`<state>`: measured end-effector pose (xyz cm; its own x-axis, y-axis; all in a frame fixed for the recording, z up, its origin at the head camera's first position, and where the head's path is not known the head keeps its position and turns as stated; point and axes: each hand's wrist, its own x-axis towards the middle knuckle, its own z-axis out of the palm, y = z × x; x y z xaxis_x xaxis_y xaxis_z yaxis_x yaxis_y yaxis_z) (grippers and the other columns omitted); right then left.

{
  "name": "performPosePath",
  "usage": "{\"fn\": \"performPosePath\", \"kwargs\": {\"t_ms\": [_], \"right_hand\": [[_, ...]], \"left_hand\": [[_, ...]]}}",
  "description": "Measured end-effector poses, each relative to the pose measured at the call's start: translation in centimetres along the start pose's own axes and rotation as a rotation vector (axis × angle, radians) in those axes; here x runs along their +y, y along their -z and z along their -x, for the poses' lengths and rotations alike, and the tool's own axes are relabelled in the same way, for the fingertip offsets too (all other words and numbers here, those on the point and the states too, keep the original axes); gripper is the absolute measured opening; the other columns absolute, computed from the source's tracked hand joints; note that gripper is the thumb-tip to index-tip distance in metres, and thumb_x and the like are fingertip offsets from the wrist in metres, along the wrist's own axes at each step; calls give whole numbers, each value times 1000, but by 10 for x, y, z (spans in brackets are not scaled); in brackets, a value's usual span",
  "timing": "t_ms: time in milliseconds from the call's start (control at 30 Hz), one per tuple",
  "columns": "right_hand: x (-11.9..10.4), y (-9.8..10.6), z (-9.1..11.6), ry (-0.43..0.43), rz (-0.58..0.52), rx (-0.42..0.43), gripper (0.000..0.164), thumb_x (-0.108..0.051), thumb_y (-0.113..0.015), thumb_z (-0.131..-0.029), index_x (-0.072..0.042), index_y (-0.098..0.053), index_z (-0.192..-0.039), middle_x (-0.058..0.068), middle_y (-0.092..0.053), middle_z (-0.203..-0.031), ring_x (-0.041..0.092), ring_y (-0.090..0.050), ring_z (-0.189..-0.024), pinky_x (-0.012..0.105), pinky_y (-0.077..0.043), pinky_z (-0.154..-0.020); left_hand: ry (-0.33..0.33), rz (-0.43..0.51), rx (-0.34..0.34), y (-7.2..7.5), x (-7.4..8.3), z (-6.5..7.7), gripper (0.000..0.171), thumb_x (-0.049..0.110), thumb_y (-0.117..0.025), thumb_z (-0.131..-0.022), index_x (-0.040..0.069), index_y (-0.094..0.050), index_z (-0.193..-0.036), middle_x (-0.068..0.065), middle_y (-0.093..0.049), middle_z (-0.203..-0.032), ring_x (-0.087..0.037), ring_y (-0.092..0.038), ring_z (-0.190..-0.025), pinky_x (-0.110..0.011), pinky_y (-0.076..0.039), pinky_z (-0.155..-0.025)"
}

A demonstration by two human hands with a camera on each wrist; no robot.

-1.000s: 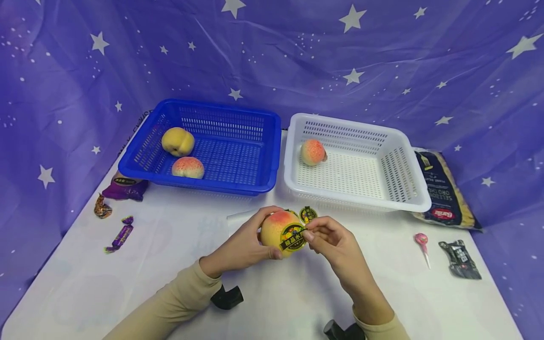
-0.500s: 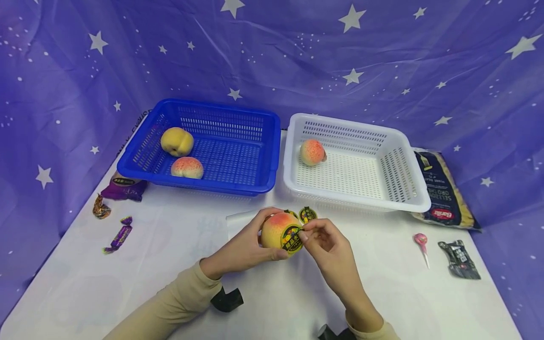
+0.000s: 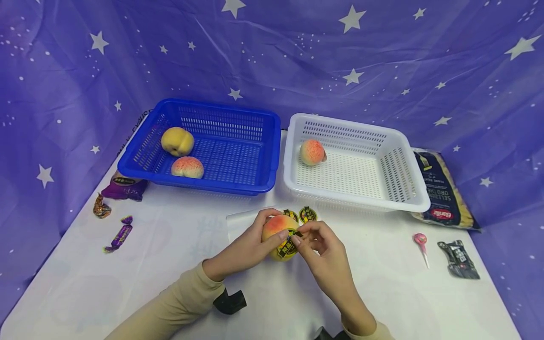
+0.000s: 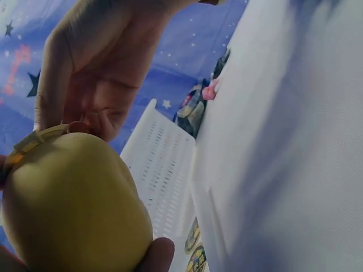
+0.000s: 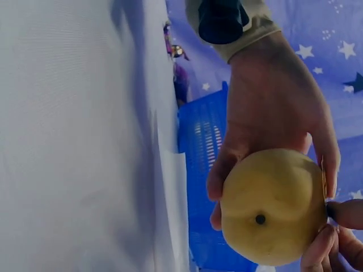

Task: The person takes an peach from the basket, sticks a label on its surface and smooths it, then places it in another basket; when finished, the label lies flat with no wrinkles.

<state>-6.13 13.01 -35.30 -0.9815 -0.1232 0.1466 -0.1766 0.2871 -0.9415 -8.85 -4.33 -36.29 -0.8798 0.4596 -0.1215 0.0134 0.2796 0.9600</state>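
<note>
In the head view my left hand [image 3: 246, 250] grips a yellow and red peach [image 3: 274, 227], its thumb lying across a round black and yellow sticker [image 3: 285, 246] on the peach's side. My right hand [image 3: 325, 252] pinches the sticker's right edge between thumb and forefinger. The left wrist view shows the sticker's rim curving off the peach [image 4: 79, 204] near the right hand's fingers. From the right wrist view, the peach [image 5: 272, 209] turns its underside with a dark dot this way, and the left hand [image 5: 266, 113] wraps round it.
A blue basket [image 3: 199, 186] holds two peaches; a white basket [image 3: 357, 200] holds one. Behind the hands lies a pale sheet [image 3: 240, 223] with round stickers [image 3: 308, 214]. Wrapped candies [image 3: 120, 234], a lollipop [image 3: 420, 239], a black packet [image 3: 459, 259] and a pasta bag [image 3: 444, 193] lie at the sides.
The left thumb has moved up from the peach's lower side onto the sticker. The right hand has shifted slightly left, and more of the sticker now lies against the peach.
</note>
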Motion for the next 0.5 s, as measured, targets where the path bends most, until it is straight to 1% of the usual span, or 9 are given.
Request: {"fn": "performPosePath", "kwargs": {"t_ms": [67,133,233,300,400,500], "right_hand": [[-3,0,0,28,14,-2,24,-3,-66,-78,-1,-53,-99,9,-49,-95,19,-52,-74,24,-49,-63],[-4,0,0,64,50,-14,32,-3,-69,-75,0,-52,-102,10,-46,-100,19,-50,-71,24,-49,-60],[-3,2,-1,110,146,-49,45,-6,-73,-70,-2,-51,-109,8,-45,-102,16,-47,-71,24,-48,-58],[-4,3,-1,122,216,-75,51,-10,-75,-68,-4,-51,-113,6,-47,-101,14,-46,-71,24,-47,-57],[-6,5,-1,118,256,-99,52,-14,-75,-69,-7,-51,-114,4,-48,-100,16,-47,-73,25,-47,-59],[-7,6,-2,116,242,-102,48,-14,-74,-70,-7,-53,-113,4,-50,-97,20,-48,-73,24,-47,-60]], "left_hand": [[-1,12,-9,0,-2,-1,41,22,-46,-92,11,-27,-128,-8,-47,-112,-16,-48,-98,-35,-37,-87],[-11,30,-24,-2,-10,-4,40,26,-44,-93,13,-27,-127,-7,-48,-110,-14,-49,-97,-33,-37,-87],[-18,42,-48,-2,-24,-9,39,34,-41,-94,20,-26,-127,-4,-49,-108,-13,-49,-94,-32,-38,-85],[-20,47,-72,-1,-25,-9,39,37,-39,-94,22,-25,-126,-4,-49,-106,-13,-50,-93,-31,-38,-83],[-21,60,-98,0,-24,-9,35,35,-37,-95,23,-25,-125,-4,-50,-106,-14,-50,-93,-31,-37,-85],[-23,77,-106,1,-23,-9,33,32,-37,-95,22,-26,-124,-3,-50,-106,-13,-49,-95,-31,-35,-87]]}}
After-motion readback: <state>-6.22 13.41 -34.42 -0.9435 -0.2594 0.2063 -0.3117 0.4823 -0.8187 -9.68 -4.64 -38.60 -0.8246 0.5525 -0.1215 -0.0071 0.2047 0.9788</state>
